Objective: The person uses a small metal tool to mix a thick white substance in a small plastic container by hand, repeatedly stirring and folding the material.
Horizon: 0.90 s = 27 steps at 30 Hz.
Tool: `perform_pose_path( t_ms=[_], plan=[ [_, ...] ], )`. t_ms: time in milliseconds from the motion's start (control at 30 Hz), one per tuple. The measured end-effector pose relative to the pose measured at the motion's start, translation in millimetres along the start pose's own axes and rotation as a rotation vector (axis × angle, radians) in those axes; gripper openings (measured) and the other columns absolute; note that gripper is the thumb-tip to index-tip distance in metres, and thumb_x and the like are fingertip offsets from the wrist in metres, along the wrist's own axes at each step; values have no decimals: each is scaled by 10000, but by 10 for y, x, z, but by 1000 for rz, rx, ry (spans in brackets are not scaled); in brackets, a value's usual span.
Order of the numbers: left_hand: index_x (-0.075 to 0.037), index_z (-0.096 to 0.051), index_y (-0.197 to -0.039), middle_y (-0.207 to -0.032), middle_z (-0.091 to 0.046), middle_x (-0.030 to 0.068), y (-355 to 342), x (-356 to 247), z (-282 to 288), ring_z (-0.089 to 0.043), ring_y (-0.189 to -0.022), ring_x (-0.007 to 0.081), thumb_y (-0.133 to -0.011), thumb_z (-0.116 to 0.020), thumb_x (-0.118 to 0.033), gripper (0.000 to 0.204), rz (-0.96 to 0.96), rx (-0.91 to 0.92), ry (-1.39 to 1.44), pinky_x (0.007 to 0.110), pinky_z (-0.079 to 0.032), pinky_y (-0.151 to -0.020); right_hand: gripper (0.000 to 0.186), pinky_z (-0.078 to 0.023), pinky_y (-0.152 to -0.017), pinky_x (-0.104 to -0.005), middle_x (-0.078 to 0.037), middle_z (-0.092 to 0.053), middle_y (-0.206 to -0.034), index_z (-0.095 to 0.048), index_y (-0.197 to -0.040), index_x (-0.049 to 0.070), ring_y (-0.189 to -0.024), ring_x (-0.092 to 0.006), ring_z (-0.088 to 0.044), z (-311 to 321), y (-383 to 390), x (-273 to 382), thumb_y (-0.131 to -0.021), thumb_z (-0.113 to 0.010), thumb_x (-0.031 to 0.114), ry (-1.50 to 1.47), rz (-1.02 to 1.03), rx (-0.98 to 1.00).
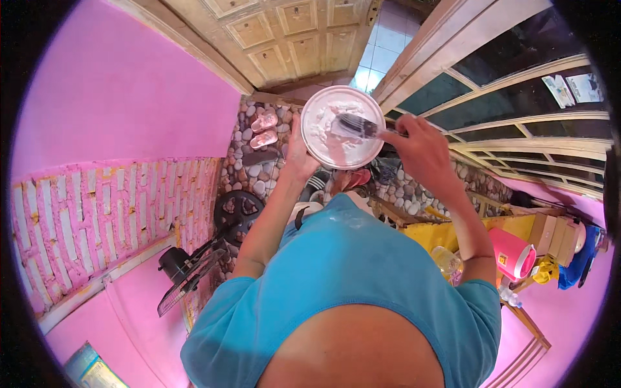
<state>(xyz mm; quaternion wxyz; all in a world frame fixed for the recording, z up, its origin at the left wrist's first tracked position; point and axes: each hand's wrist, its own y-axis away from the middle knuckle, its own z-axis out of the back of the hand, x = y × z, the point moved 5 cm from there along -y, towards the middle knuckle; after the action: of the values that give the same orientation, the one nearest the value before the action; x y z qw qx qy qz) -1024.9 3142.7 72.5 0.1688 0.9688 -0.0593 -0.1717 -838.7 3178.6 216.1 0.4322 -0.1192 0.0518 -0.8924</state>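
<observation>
My left hand (301,154) grips a round white tub (373,152) by its left side, holding it up in front of my body. Inside the tub is thick white paint or paste (323,136), lumpy and smeared up the wall. My right hand (424,154) is closed around the handle of a paintbrush (357,125). The brush's dark bristles, streaked with white, are over or in the white stuff; I cannot tell how deep they sit. White smudges mark the front of my blue shirt (346,223).
A panelled wooden door (304,48) stands ajar ahead, beside a slatted window (498,97). Pink slippers (264,129) lie on the pebble-patterned floor. At left are a black fan (187,275) and a pink, brick-textured wall (97,220). A pink cooler jug (511,253) stands right.
</observation>
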Motion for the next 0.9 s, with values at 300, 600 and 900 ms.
perform_pose_path(
  t_ms=[300, 600, 900],
  plan=[
    [-23, -375, -1374, -1376, -446, 161, -265, 103, -39, -464, -1238, 302, -966, -301, -528, 654, -42, 24, 88, 471, -374, -1055, 299, -482, -663, -371, -69, -521, -882, -684, -971, 189, -849, -246, -561, 79, -218, -336, -724, -584, 56, 37, 54, 63],
    [-32, -332, -1404, -1400, -413, 169, -419, -74, 0, -421, -1275, 316, -973, -218, -546, 681, -101, -42, 40, 474, -327, -1083, 256, -494, -624, -374, -57, -550, -861, -693, -968, 194, -804, -247, -585, 129, -555, -591, -744, -618, 93, 76, 129, 159],
    [-23, -373, -1380, -1391, -429, 171, -904, -590, 138, -438, -1259, 325, -977, -250, -524, 654, -122, -44, 68, 480, -333, -1078, 245, -499, -654, -401, -118, -681, -859, -713, -1005, 154, -777, -311, -638, 0, -1041, -1186, -801, -636, 266, -284, -161, 270]
  ],
)
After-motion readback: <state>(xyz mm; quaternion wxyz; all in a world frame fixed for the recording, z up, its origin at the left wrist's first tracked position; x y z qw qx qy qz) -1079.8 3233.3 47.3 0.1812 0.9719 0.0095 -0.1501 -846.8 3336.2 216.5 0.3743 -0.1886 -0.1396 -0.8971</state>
